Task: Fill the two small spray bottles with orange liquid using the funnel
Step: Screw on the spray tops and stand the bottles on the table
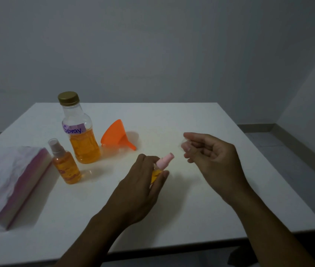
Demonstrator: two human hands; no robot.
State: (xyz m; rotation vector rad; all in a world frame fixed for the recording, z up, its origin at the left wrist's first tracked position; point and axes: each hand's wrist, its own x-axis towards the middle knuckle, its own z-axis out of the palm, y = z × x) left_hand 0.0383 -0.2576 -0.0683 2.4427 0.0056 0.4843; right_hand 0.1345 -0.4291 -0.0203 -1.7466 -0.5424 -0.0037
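While the left hand (pixel 143 182) grips it near the middle of the surface (pixel 191 116), the held spray bottle (pixel 157 173) tilts with its top toward the right. Fingers and thumb curl round its body and cover most of it. Orange liquid shows between the fingers, and the pink sprayer head (pixel 165 159) sticks out bare above the hand. Cannot tell whether the bottle's base touches the surface.

The right hand (pixel 214 160) hovers just right of the sprayer head, apart from it. Its fingers are curled, and the fingertips pinch a small clear piece (pixel 184 145) that is too blurred to identify.

The second spray bottle (pixel 66 166) stands upright to the left, on the surface, with a clear cover over its sprayer. Orange liquid fills most of its body.

Just behind and right of it stands the large bottle (pixel 81 135), upright, with its gold cap (pixel 68 98) on. It is about half full of orange liquid. A purple label (pixel 73 129) on it reads "Spray."

The orange funnel (pixel 116 134) lies on its side just right of the large bottle. Its spout points toward the right and front, its wide mouth toward the left.

At the left edge of the surface lies a pink and white soft pack (pixel 12 182), near the second spray bottle. A plain grey wall (pixel 152 45) is behind the surface.
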